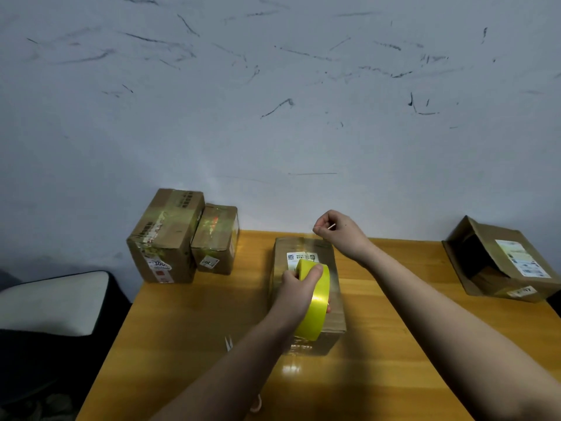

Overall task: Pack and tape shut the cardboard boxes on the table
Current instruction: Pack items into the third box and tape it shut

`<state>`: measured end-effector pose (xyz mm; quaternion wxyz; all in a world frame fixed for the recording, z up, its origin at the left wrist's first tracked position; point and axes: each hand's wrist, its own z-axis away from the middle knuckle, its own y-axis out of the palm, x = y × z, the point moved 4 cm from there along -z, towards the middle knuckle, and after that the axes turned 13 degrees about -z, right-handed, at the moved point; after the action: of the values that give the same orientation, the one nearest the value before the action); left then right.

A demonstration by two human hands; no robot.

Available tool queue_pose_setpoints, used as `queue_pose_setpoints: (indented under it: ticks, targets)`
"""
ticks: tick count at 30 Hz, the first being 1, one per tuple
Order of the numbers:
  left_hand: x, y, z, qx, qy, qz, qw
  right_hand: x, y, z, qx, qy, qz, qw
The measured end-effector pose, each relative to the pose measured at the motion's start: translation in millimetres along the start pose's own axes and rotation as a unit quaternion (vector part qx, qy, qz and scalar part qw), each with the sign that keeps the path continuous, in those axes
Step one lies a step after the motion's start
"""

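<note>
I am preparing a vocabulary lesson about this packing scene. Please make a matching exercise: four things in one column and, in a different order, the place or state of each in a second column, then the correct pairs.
Things
1. tape roll
2. box in the middle
3. box at the right
4. two boxes at the left

Places or states
A. lying open on its side at the table edge
B. standing side by side at the far corner, closed
C. held by the left hand
D. under the tape roll, with tape along its top

Pairs: 1-C, 2-D, 3-A, 4-B
</note>
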<state>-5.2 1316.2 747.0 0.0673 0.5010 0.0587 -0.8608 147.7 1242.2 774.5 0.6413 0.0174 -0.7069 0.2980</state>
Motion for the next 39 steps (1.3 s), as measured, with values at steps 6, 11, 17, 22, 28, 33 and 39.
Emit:
queue_pose_setpoints:
  ticks: [6,11,17,22,28,33,39]
  targets:
    - [0,4,-1,0.029,0.034,-0.015,0.999,-35,18,-11,0.006,0.019,-0.010,1.000]
    - [-1,6,5,0.006,0.070,-0.017,0.997,-43,25,-22,0.041,0.010,-0.021,0.999]
    - [-2,6,-1,-0.021,0.019,0.085,0.996,-63,32,-21,0.119,0.091,-0.111,0.983]
    - [-1,11,-3,0.005,-0.020,0.129,0.991,-71,39,-20,0.129,0.120,-0.203,0.963]
    - [0,16,-1,-0.006,0.000,0.106,0.994,-69,43,-16,0.103,0.118,-0.233,0.960]
    - [-2,0,-2,-0.044,0.030,0.052,0.997,-69,44,-15,0.076,0.126,-0.280,0.949]
    - [-2,-3,-5,0.005,-0.001,0.060,0.998,-71,49,-14,0.049,0.133,-0.297,0.944]
